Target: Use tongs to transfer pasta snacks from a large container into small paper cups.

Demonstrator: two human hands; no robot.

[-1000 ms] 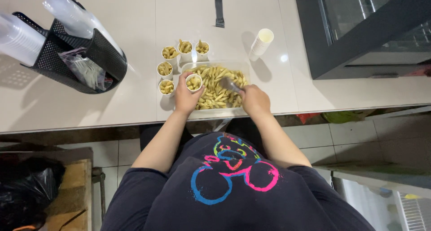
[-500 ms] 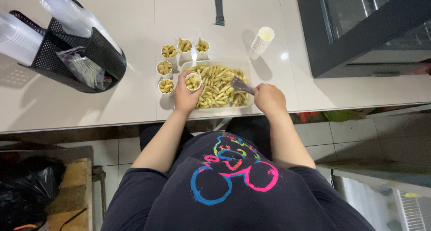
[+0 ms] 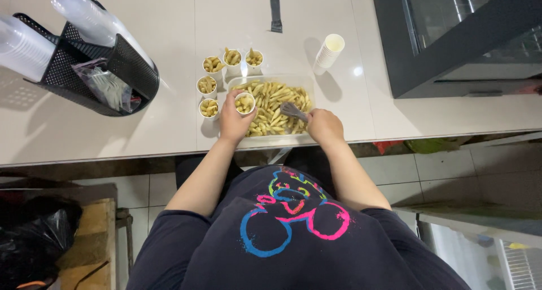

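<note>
My left hand [image 3: 234, 121] grips a small paper cup [image 3: 244, 104] partly filled with fries, held over the left end of a clear rectangular tray [image 3: 305, 129] of fries on the white counter. My right hand [image 3: 324, 124] holds grey tongs [image 3: 293, 110] whose tip rests on the fries in the tray. Several small paper cups of fries [image 3: 208, 86] stand in a cluster just left of and behind the tray.
A stack of empty paper cups [image 3: 329, 49] lies behind the tray to the right. A black mesh basket [image 3: 84, 70] with plastic cup stacks and a bag sits at the left. A dark scraper [image 3: 275, 11] lies at the back. A dark glass-fronted cabinet [image 3: 451, 36] stands at the right.
My right hand drew back to the right from over the tray, then moved back slightly toward it with the tongs. My left hand kept holding the cup in place.
</note>
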